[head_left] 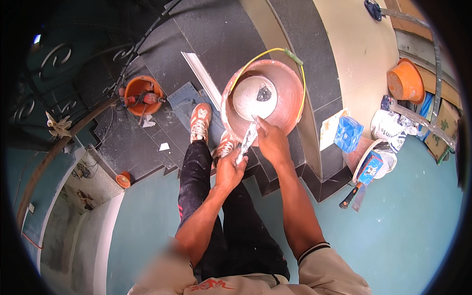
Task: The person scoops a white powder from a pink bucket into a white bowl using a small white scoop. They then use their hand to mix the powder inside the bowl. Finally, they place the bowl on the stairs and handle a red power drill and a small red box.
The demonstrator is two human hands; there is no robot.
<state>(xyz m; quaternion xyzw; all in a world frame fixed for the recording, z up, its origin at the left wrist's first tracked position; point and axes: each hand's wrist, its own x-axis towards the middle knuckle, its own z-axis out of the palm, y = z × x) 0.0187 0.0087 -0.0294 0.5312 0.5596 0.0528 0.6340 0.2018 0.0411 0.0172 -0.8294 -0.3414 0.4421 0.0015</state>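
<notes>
My left hand [229, 171] is closed around the lower end of a narrow, white-smeared tool [249, 136], whose exact kind I cannot make out. The fingers of my right hand [272, 141] are closed at its upper end. Both hands are at the near rim of a pinkish-orange bucket [291, 91] with a yellow wire handle and green grip [294, 56]. At the bucket's bottom, a pale round area surrounds a dark grey lump [264, 94].
Dark tiled steps [216, 27] hold an orange bucket [129, 88] containing a red power tool [142, 98], and a white moulding strip [200, 78]. To the right are an orange tub [406, 81], blue package [349, 133], black-handled scraper [350, 196] and tipped bucket [355, 155]. A curved railing [54, 160] stands left.
</notes>
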